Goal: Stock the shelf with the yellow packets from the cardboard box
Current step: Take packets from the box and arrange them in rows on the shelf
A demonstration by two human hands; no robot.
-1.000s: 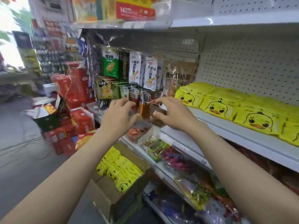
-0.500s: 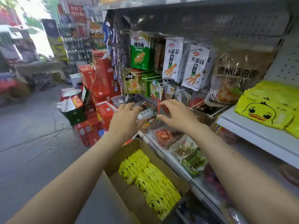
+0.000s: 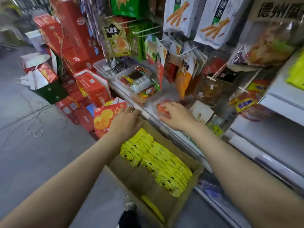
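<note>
Above the box [image 3: 189, 175], both hands hang empty: left hand [image 3: 125, 120] loosely curled, right hand [image 3: 176, 116] spread. Packets [image 3: 158, 163] sit at 6 o'clock below them. Likely mid-reach; next, lower and grasp a stack.

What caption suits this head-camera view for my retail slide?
Both empty hands, left and right, reach over the cardboard box of yellow duck packets beside the shelf.

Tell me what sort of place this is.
Most likely a small grocery or snack shop: snack bags hang on pegs, a white shelf runs along the right, red cartons are piled by the aisle, and a cardboard box of yellow packets waits for stocking.
</note>
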